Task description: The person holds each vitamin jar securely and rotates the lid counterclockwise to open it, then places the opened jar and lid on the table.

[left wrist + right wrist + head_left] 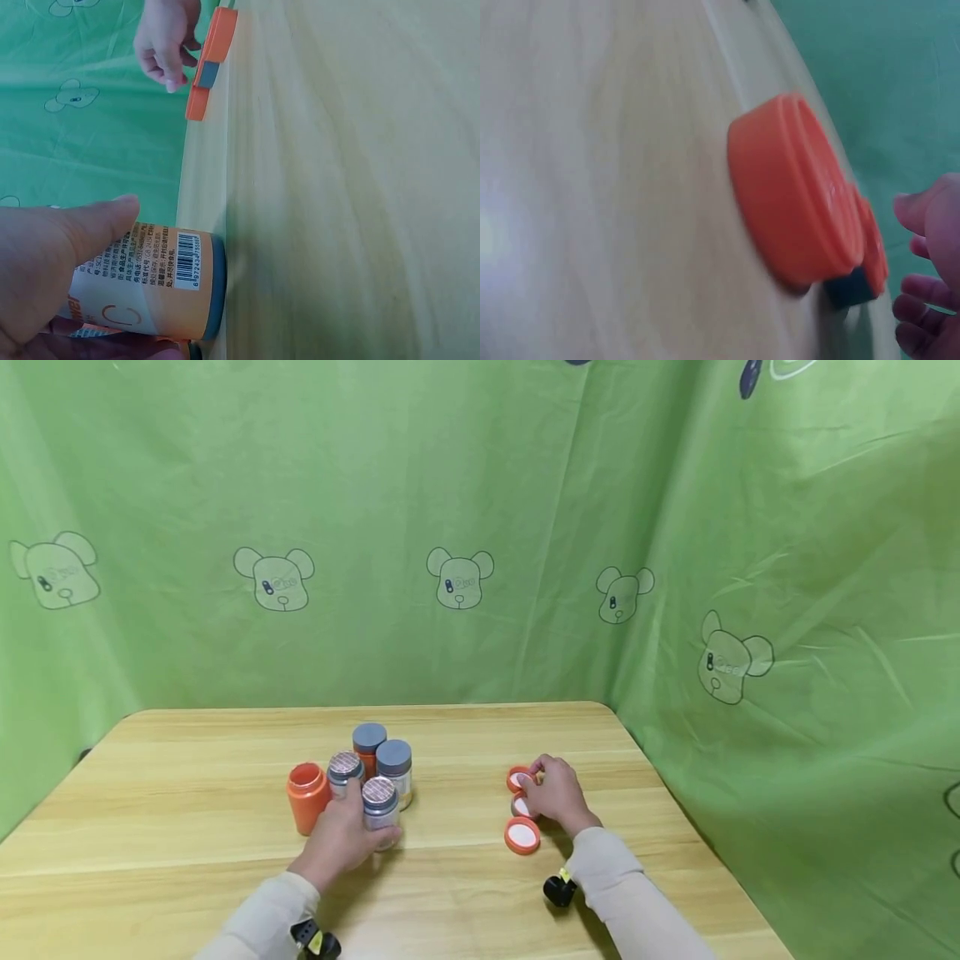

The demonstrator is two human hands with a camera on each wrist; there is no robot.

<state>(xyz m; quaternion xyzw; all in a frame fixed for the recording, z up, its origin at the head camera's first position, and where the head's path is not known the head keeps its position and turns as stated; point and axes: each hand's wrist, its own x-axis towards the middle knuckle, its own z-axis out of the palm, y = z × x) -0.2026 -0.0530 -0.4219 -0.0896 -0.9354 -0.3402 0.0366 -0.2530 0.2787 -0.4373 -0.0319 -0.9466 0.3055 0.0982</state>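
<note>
My left hand (341, 835) grips a small jar (381, 797) with a printed foil seal on its mouth, thumb on one side. In the left wrist view the jar's label (142, 289) shows a barcode, and its base is close to the tabletop. A second foil-sealed jar (346, 766) and an open orange jar (306, 806) stand beside that hand. Over on the right, my right hand (558, 795) hovers with loosely bent fingers above upturned lids: a far orange lid (514, 778), a grey-rimmed lid (519, 808) and a near orange lid (522, 836). Nothing shows between its fingers.
Two jars with grey caps, an orange jar (370, 739) and a pale-labelled jar (395, 758), stand just behind the held one. The wooden table (225, 752) ends at a green curtain (375, 485) at the back and right.
</note>
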